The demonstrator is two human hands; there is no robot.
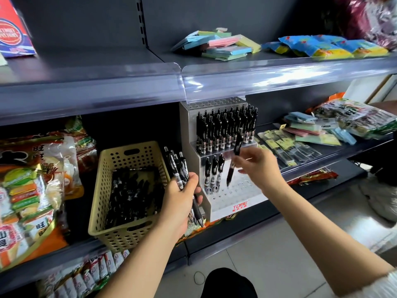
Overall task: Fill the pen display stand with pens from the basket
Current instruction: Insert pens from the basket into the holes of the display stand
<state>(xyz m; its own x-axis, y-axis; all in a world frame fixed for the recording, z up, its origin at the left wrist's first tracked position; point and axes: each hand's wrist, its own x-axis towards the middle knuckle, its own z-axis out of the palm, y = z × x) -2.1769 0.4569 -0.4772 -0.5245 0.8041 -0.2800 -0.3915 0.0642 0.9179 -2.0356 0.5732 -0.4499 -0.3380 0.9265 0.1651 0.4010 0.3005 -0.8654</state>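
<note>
**One pen over the stand, a bundle in the other hand**

I am watching two bare hands working at a shop shelf (322, 155). The right hand (257, 166) is pinching a single black pen (233, 166) between thumb and fingers. It is holding the pen nearly upright, tip down, just above the holes of the lowest step of the pen display stand (225, 198). Three pens (214, 168) are standing side by side in that step's back row, just left of the held one. The step above is carrying a packed block of black pens (225, 127), too dense for me to count.

The left hand (182, 196) is gripping a bundle of pens (178, 166), fingers curled round the barrels. At least four caps are sticking up, though I cannot give the exact number.

One beige perforated basket (129, 155) is sitting on the same shelf, just left of the stand. It is holding a loose heap of black pens (131, 194), which I cannot count either. Snack bags (32, 179) are lying left of the basket.
</note>
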